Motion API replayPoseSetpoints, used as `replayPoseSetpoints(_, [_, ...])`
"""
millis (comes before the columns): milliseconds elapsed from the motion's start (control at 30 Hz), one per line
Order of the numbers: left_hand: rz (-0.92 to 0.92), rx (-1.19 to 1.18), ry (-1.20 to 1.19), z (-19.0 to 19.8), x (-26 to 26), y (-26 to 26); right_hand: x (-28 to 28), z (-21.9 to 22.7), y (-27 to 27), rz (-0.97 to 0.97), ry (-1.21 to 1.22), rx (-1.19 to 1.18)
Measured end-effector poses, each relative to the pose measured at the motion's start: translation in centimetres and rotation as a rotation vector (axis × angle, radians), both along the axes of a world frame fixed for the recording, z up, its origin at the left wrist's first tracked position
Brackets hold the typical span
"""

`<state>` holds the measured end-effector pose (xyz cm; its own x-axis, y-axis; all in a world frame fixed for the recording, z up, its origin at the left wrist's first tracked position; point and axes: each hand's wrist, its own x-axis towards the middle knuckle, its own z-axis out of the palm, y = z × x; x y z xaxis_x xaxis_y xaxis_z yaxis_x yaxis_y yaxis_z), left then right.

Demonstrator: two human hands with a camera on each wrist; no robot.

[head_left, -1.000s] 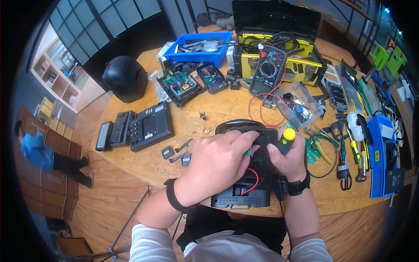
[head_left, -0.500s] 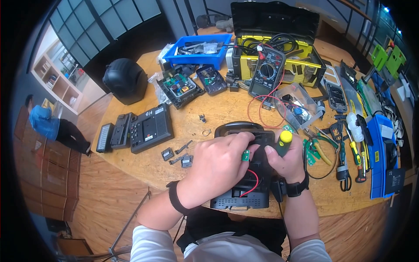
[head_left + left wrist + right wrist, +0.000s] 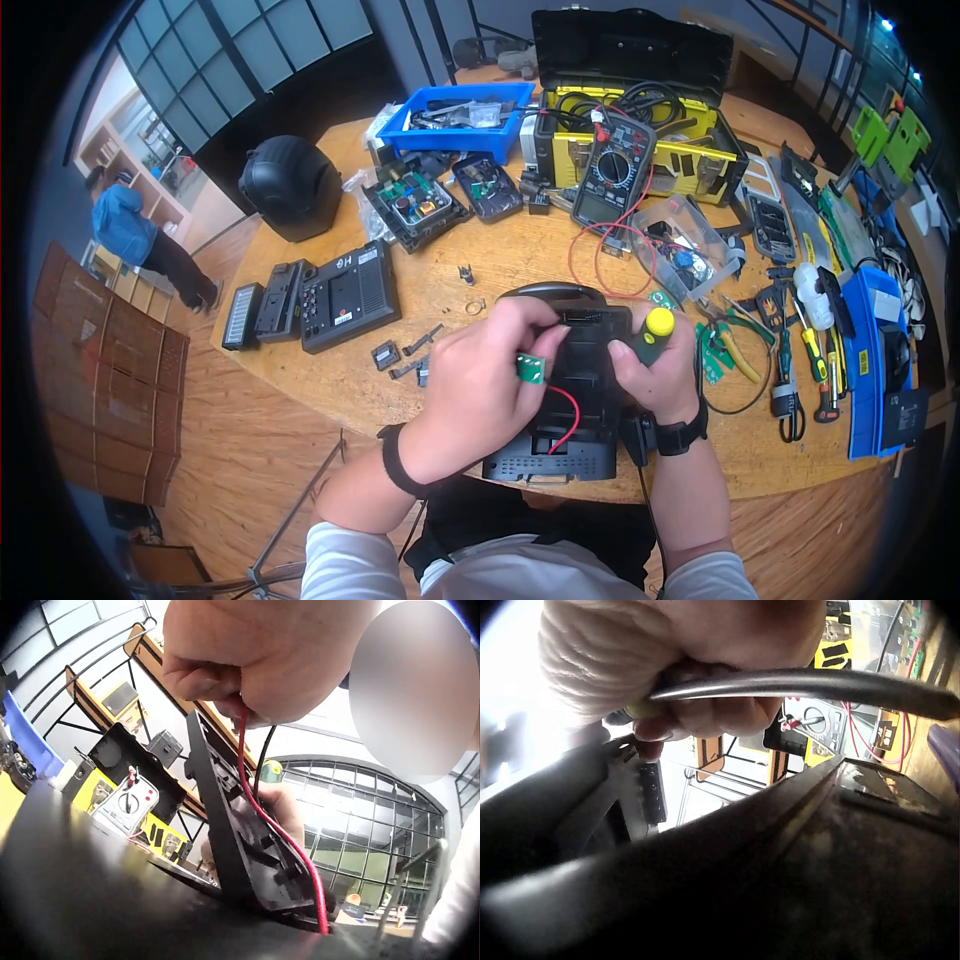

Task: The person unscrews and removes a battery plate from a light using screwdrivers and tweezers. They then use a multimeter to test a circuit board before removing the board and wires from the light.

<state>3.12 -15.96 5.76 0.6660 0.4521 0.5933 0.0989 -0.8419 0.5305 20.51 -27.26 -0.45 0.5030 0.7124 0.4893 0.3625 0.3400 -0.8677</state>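
Observation:
My left hand (image 3: 480,370) grips a small green circuit board (image 3: 531,369), over the left side of a black plastic housing (image 3: 550,466). A red wire (image 3: 577,410) loops from the housing up to this hand; in the left wrist view a black wire (image 3: 262,761) runs beside it. My right hand (image 3: 660,378) holds a screwdriver (image 3: 656,335) with a green and yellow handle, the thumb lying along the housing's right edge. In the right wrist view the screwdriver's metal shaft (image 3: 802,682) sticks out from under the palm. Fingers partly hide the board.
Behind the housing lie a multimeter (image 3: 612,170) with red leads, a clear box (image 3: 685,245) and a yellow toolbox (image 3: 700,165). Pliers (image 3: 740,350) and screwdrivers lie to the right, a black device (image 3: 350,298) and small parts to the left. A person (image 3: 140,235) stands far left.
My left hand has moved left off the middle of the housing, bringing the green board into fuller view. My right hand stays nearly in place. The person in blue has moved farther away.

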Motion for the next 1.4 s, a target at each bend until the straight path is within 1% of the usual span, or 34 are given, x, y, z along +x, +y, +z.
replayPoseSetpoints(67, [0.013, 0.035, -0.003, -0.4, -0.8, 0.3, 0.1, 0.2, 0.1, 0.01, -0.045, 0.034])
replayPoseSetpoints(133, [0.026, -0.091, 0.081, -0.4, -1.6, 0.3, 0.0, 0.2, 0.1, -0.005, -0.052, 0.047])
replayPoseSetpoints(167, [0.02, -0.113, 0.108, -0.4, -1.9, 0.4, 0.0, 0.3, 0.1, -0.019, -0.061, 0.059])
replayPoseSetpoints(200, [0.02, -0.114, 0.108, -0.3, -2.2, 0.4, -0.1, 0.3, 0.1, -0.018, -0.061, 0.058])
replayPoseSetpoints(267, [-0.031, -0.274, 0.15, 0.0, -2.6, 0.5, -0.1, 0.2, 0.1, -0.031, -0.043, 0.04])
replayPoseSetpoints(300, [-0.029, -0.275, 0.149, 0.1, -2.9, 0.8, -0.1, 0.2, 0.1, -0.029, -0.044, 0.04])
replayPoseSetpoints(367, [-0.185, -0.564, 0.224, 0.6, -3.4, 1.4, 0.0, 0.1, 0.0, -0.024, -0.045, 0.016])
replayPoseSetpoints(400, [-0.185, -0.564, 0.222, 0.8, -3.7, 1.7, 0.1, 0.0, 0.0, -0.023, -0.046, 0.017])
replayPoseSetpoints(467, [-0.329, -0.745, 0.243, 1.2, -4.0, 2.1, 0.1, -0.1, 0.1, -0.024, -0.038, 0.026])
replayPoseSetpoints(500, [-0.329, -0.745, 0.242, 1.3, -4.0, 2.1, 0.1, -0.1, 0.1, -0.023, -0.038, 0.026])
replayPoseSetpoints(567, [-0.351, -0.822, 0.198, 1.4, -3.9, 1.9, 0.1, -0.1, 0.1, -0.035, -0.034, 0.011])
replayPoseSetpoints(600, [-0.351, -0.823, 0.198, 1.3, -3.7, 1.9, 0.0, -0.2, 0.2, -0.035, -0.034, 0.01])
replayPoseSetpoints(667, [-0.399, -1.057, -0.047, 0.7, -3.0, 1.8, 0.1, -0.7, 0.7, -0.065, -0.01, 0.051])
replayPoseSetpoints(700, [-0.357, -1.018, -0.101, 0.4, -2.6, 1.7, 0.1, -0.9, 0.7, -0.065, -0.008, 0.046])
replayPoseSetpoints(733, [-0.355, -1.024, -0.099, 0.1, -2.2, 1.8, 0.2, -1.1, 0.6, -0.062, 0.02, 0.02])
replayPoseSetpoints(800, [-0.199, -0.808, 0.052, -0.3, -1.3, 2.1, 0.3, -1.4, 0.8, -0.058, 0.047, -0.008])
replayPoseSetpoints(833, [-0.126, -0.698, 0.064, 0.0, -0.8, 1.8, 0.2, -1.6, 1.0, -0.07, 0.063, -0.035])
replayPoseSetpoints(867, [-0.126, -0.701, 0.066, 0.0, -0.3, 2.0, 0.2, -1.6, 1.1, -0.083, 0.08, -0.061])
replayPoseSetpoints(933, [-0.075, -0.069, 0.127, -0.3, 0.7, 2.6, 0.3, -1.5, 1.1, -0.075, 0.102, -0.078])
replayPoseSetpoints(967, [-0.066, 0.05, 0.13, -0.4, 1.1, 3.0, 0.4, -1.7, 1.2, -0.08, 0.085, -0.109])
replayPoseSetpoints(1000, [-0.069, 0.048, 0.131, -0.4, 1.4, 3.4, 0.6, -2.0, 1.3, -0.086, 0.066, -0.139])
replayPoseSetpoints(1067, [-0.122, 0.223, 0.133, -0.4, 2.1, 4.2, 0.8, -2.5, 1.5, -0.072, 0.075, -0.129])
replayPoseSetpoints(1100, [-0.126, 0.221, 0.132, -0.4, 2.4, 4.5, 0.8, -2.5, 1.6, -0.06, 0.09, -0.128])
replayPoseSetpoints(1167, [-0.182, 0.09, 0.159, -0.3, 3.0, 5.1, 0.7, -2.5, 1.7, -0.049, 0.104, -0.128])
replayPoseSetpoints(1200, [-0.184, 0.09, 0.158, -0.3, 3.2, 5.2, 0.8, -2.5, 1.8, -0.045, 0.106, -0.128])
replayPoseSetpoints(1267, [-0.199, -0.053, 0.133, -0.4, 3.8, 5.2, 0.7, -2.5, 1.8, -0.044, 0.11, -0.13])
replayPoseSetpoints(1300, [-0.203, -0.054, 0.133, -0.5, 3.9, 5.5, 0.7, -2.5, 1.9, -0.052, 0.125, -0.145])
replayPoseSetpoints(1367, [-0.236, 0.113, 0.141, -0.7, 4.0, 6.1, 0.9, -2.8, 2.0, -0.063, 0.139, -0.162])
replayPoseSetpoints(1400, [-0.237, 0.111, 0.14, -0.7, 4.1, 6.0, 1.0, -3.1, 2.1, -0.062, 0.129, -0.16])
